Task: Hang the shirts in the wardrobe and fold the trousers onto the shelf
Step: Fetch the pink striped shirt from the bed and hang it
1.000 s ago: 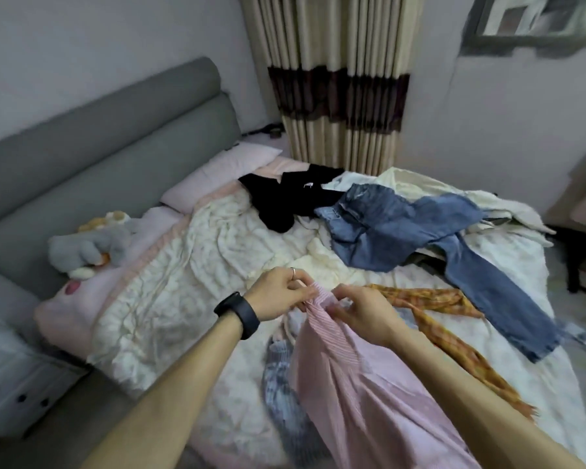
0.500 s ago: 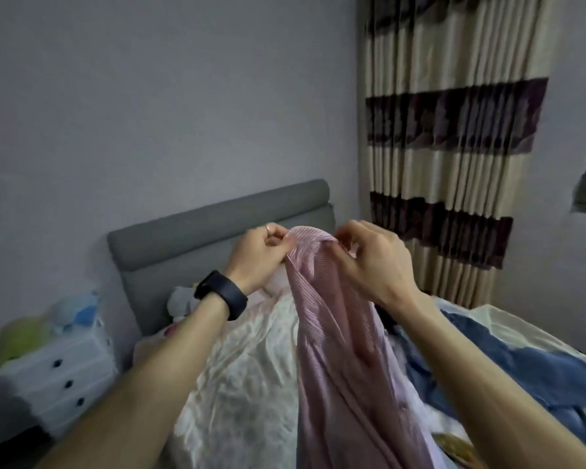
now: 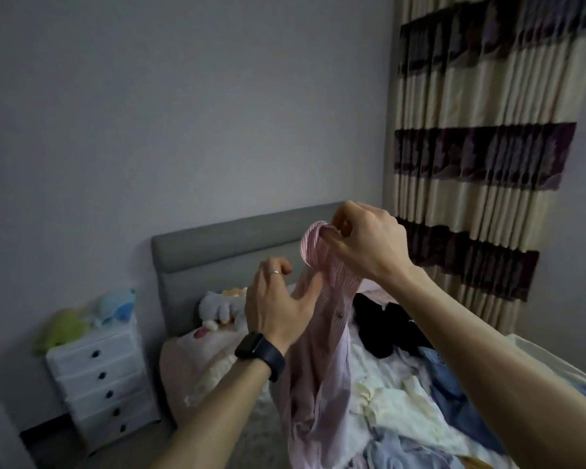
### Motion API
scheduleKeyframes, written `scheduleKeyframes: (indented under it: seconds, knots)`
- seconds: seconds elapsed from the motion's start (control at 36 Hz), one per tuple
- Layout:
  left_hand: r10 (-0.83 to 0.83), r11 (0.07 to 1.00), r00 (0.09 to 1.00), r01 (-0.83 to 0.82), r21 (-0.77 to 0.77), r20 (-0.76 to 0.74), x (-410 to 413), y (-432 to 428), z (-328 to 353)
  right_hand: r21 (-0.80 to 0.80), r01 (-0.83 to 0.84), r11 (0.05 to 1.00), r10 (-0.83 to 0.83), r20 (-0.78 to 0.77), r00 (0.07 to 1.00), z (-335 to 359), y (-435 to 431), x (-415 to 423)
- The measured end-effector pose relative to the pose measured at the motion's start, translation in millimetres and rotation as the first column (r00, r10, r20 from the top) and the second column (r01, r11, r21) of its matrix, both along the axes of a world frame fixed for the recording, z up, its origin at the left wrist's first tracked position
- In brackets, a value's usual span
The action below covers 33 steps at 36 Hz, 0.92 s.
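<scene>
A pink striped shirt (image 3: 322, 353) hangs in the air over the bed, its collar end bunched at the top. My right hand (image 3: 366, 242) pinches that collar end and holds the shirt up. My left hand (image 3: 278, 302), with a ring and a dark wristband, is lower and to the left, fingers spread, its thumb against the shirt's edge. Blue jeans (image 3: 460, 394) lie on the bed at the right, and a black garment (image 3: 383, 330) lies behind the shirt.
The bed (image 3: 386, 401) has a grey headboard (image 3: 230, 252), a pink pillow (image 3: 197, 360) and soft toys (image 3: 217, 309). A white drawer unit (image 3: 99, 380) with plush toys on top stands at the left. Striped curtains (image 3: 481, 157) hang at the right.
My left hand has let go of the collar and dropped lower, fingers spread. My right hand has lifted the collar end higher. The view has swung left and up.
</scene>
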<state>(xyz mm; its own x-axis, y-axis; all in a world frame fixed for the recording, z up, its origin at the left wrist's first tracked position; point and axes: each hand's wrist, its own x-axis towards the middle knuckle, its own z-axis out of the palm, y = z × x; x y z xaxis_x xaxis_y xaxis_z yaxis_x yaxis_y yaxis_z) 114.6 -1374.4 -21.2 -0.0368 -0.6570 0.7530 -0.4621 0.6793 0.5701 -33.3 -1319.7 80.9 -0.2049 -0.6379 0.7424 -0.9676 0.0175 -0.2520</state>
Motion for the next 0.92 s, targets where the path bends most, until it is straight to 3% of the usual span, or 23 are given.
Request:
scheduleKeyframes:
  seconds: [0.17, 0.28, 0.39, 0.44, 0.58, 0.64, 0.69, 0.75, 0.86, 0.92]
  knots:
    - [0.053, 0.998, 0.996, -0.055, 0.03, 0.069, 13.8, 10.7, 6.5, 0.009, 0.025, 1.0, -0.025, -0.012, 1.0, 8.5, 8.3, 26.8]
    - [0.117, 0.991, 0.98, -0.104, -0.088, 0.158, 15.5, 21.6, 12.6, 0.009, 0.05, 0.999, -0.05, -0.011, 0.999, 9.9, 14.0, 30.8]
    - [0.126, 0.985, 0.917, -0.161, 0.062, 0.377, 16.1, 31.7, 25.1, 0.012, 0.044, 0.999, -0.044, -0.01, 0.999, 10.8, 18.0, 32.9]
    - [0.134, 0.983, 0.874, -0.175, 0.046, 0.468, 22.8, 33.0, 26.6, 0.014, 0.048, 0.999, -0.048, -0.002, 0.999, 10.1, 20.4, 30.0]
    - [0.079, 0.967, 0.817, -0.202, 0.155, 0.571, 59.9, 19.5, 17.4, -0.014, 0.054, 0.998, -0.054, 0.032, 0.998, 9.6, 29.5, 8.9]
    - [-0.029, 0.954, 0.873, -0.121, 0.275, 0.487, 74.7, 9.2, 12.1, -0.028, 0.036, 0.999, -0.035, 0.036, 0.999, 4.3, 33.0, 3.2]
    - [-0.221, 0.877, 0.942, 0.078, 0.475, 0.254, 84.4, 0.6, 10.4, -0.036, 0.025, 0.999, -0.023, 0.035, 0.999, -4.6, 36.3, 0.6]
    - [-0.316, 0.76, 0.949, 0.247, 0.601, 0.01, 89.2, -7.3, 8.0, -0.04, 0.017, 0.999, -0.015, 0.043, 0.999, -18.1, 39.6, -4.3]
    - [-0.379, 0.676, 0.916, 0.374, 0.635, -0.136, 104.2, -1.7, 20.8, -0.016, 0.027, 0.999, -0.026, 0.071, 0.997, -42.4, 45.4, -23.0]
    - [-0.455, 0.622, 0.881, 0.418, 0.662, -0.129, 109.2, 6.3, 28.7, 0.021, 0.021, 1.0, -0.022, 0.089, 0.996, -51.5, 46.0, -30.5]
